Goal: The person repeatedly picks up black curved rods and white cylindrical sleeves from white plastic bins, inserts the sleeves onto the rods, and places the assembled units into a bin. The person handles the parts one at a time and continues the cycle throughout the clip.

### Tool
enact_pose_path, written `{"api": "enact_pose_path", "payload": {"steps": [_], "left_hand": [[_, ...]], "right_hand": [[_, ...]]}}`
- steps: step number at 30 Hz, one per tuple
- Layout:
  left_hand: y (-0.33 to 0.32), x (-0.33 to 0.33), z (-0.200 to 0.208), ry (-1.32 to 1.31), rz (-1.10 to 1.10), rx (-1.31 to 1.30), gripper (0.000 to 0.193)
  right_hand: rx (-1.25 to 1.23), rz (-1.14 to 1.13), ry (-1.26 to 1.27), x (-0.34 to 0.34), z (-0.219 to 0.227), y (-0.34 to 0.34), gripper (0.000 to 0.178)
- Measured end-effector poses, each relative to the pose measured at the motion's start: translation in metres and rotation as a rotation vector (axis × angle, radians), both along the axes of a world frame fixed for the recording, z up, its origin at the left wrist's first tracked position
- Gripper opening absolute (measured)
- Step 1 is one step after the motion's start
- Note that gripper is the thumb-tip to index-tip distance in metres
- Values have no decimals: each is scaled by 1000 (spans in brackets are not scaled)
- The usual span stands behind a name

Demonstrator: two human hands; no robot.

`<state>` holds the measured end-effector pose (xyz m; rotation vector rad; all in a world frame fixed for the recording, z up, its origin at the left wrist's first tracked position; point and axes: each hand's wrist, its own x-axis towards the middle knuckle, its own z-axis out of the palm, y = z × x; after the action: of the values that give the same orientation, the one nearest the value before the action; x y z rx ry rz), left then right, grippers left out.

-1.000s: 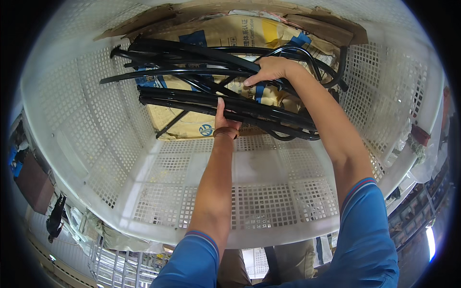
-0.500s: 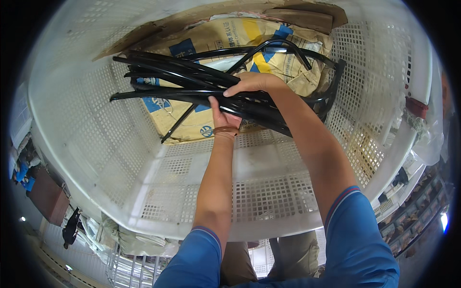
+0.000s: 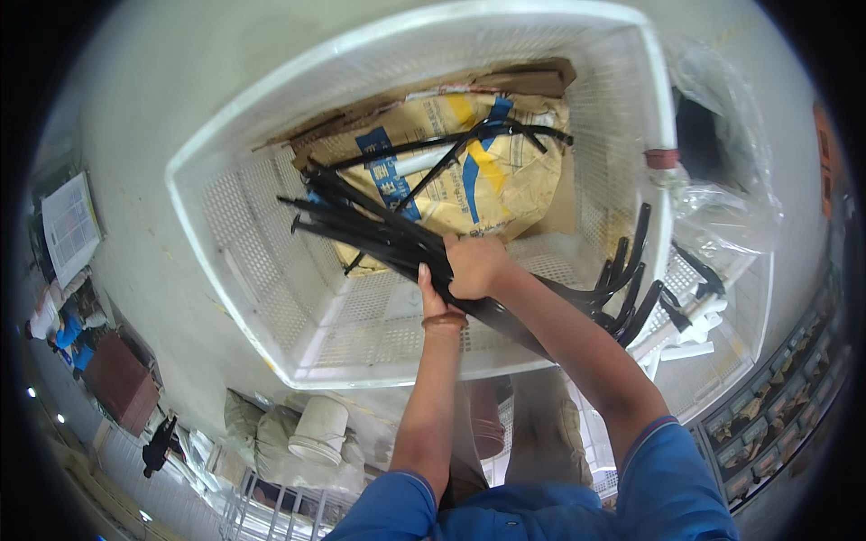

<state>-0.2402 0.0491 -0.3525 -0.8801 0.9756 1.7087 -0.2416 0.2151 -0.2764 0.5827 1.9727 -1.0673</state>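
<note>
A bundle of long, glossy black curved strips (image 3: 379, 236) is gripped in both my hands. My left hand (image 3: 436, 293) supports it from the near side, thumb up against the strips. My right hand (image 3: 478, 266) wraps over the top, just right of the left. The bundle slants from the upper left to the lower right, where its hooked ends (image 3: 622, 293) spread over the bin's right side. Beneath it stands a big white perforated plastic bin (image 3: 244, 311). A few more black strips (image 3: 424, 147) lie inside on a printed tan sack (image 3: 532, 194). My right forearm hides part of the bundle.
Cardboard (image 3: 316, 126) lines the bin's far side. Clear plastic sheeting (image 3: 735, 212) hangs beyond the right rim, near a white crate with white and black pieces. A white bucket (image 3: 320, 428) stands at lower left. Shelving with small compartments (image 3: 767, 410) is at far right.
Both hands have lifted the bundle up and toward me, with its right ends now above the bin's rim. A few strips stay behind on the sack. More of the surrounding floor shows.
</note>
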Motion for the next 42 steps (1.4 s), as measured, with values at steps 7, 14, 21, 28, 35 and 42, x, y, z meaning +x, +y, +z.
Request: {"api": "enact_pose_path", "payload": {"steps": [7,14,21,28,35,42], "left_hand": [[-28,23,155,160,5,219,75],[-84,47,312,64,-306,237,58],[-79,109,410,-117,-681,418,51],[-58,219,454,-193,-1192,507,41],[-53,378,385,-177,-1607,277,35],[2,511,255,-399,-1663,141,48]], "right_hand": [[-9,-90,204,39,162,-18,57],[-146,-465,496,139,313,-57,73],[19,-858,549,262,438,-111,81],[280,-1368,430,404,458,-213,87],[284,-1840,438,538,408,-266,89],[-2,-2185,582,665,272,-210,61]]}}
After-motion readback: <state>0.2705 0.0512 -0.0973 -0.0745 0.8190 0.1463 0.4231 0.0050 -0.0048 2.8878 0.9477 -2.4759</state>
